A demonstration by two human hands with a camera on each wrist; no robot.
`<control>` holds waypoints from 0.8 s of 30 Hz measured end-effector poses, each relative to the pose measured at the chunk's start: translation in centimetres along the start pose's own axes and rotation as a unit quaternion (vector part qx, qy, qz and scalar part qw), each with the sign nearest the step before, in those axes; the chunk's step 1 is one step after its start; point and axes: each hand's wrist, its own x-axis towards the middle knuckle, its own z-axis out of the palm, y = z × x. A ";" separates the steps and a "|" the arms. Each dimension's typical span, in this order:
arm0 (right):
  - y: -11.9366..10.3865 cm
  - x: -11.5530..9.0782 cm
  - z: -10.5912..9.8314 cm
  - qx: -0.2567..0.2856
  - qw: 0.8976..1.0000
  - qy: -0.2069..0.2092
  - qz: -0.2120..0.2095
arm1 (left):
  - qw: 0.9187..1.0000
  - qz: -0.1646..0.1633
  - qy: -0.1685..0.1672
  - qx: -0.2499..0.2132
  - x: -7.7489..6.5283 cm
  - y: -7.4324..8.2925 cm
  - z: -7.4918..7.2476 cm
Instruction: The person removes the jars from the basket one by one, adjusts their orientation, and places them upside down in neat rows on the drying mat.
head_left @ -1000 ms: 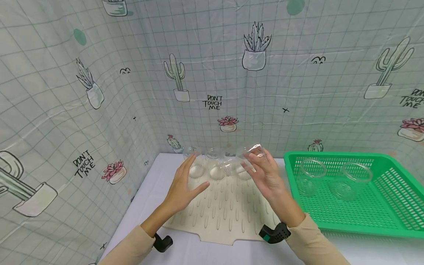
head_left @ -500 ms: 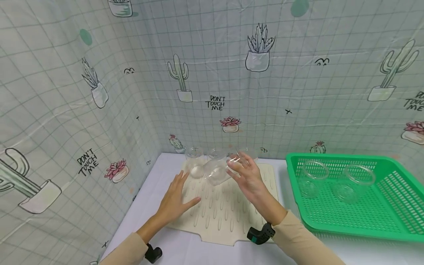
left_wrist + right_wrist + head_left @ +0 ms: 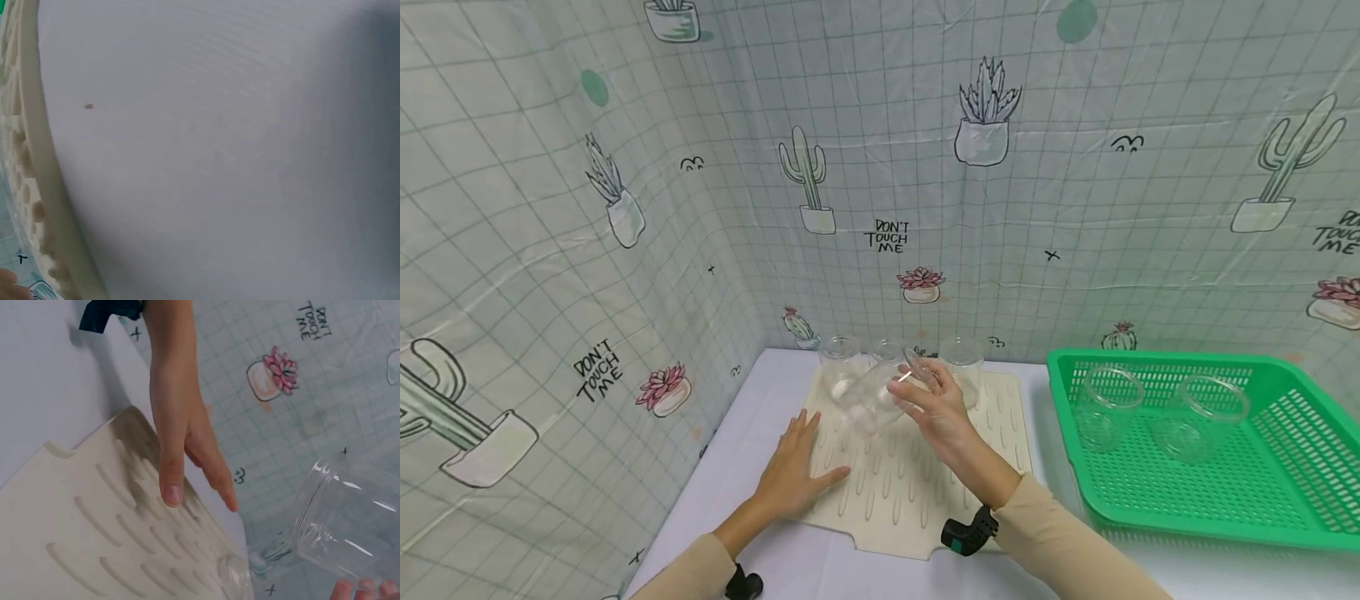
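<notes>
My right hand (image 3: 936, 408) holds a clear jar (image 3: 880, 396), tilted, over the back part of a cream ridged drying mat (image 3: 887, 500). In the right wrist view the same jar (image 3: 350, 515) shows a raised band near one end, with fingertips (image 3: 369, 589) along its lower side. Left of it, my left hand (image 3: 792, 467) is spread with thumb apart, at the mat's left edge, holding nothing. Three more clear jars stand at the back of the mat: a left one (image 3: 840, 354), a middle one (image 3: 886, 346) partly covered by the held jar, and a right one (image 3: 962, 358).
A green perforated basket (image 3: 1187, 500) stands to the right of the mat, with two clear jars (image 3: 1108, 408) inside it. White cloth (image 3: 730, 417) covers the table. A patterned curtain (image 3: 850, 275) hangs close behind and along the left side.
My right hand has carried the jar left and toward me, over the mat, from in front of the right standing jar. My left hand has drawn back and down to the mat's left edge.
</notes>
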 end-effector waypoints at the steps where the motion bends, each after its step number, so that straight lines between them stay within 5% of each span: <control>1: 0.2 0.1 0.1 -0.003 1.000 0.000 0.001 | 1.000 -0.003 -0.002 0.000 0.0 -0.2 0.1; 8: 1.9 1.0 0.8 -0.049 0.999 -0.004 0.002 | 0.998 -0.038 -0.039 -0.002 -0.4 -1.1 0.9; 24: 5.9 2.3 2.3 -0.226 0.972 -0.033 -0.050 | 0.993 -0.028 -0.093 0.069 -0.7 -1.6 1.4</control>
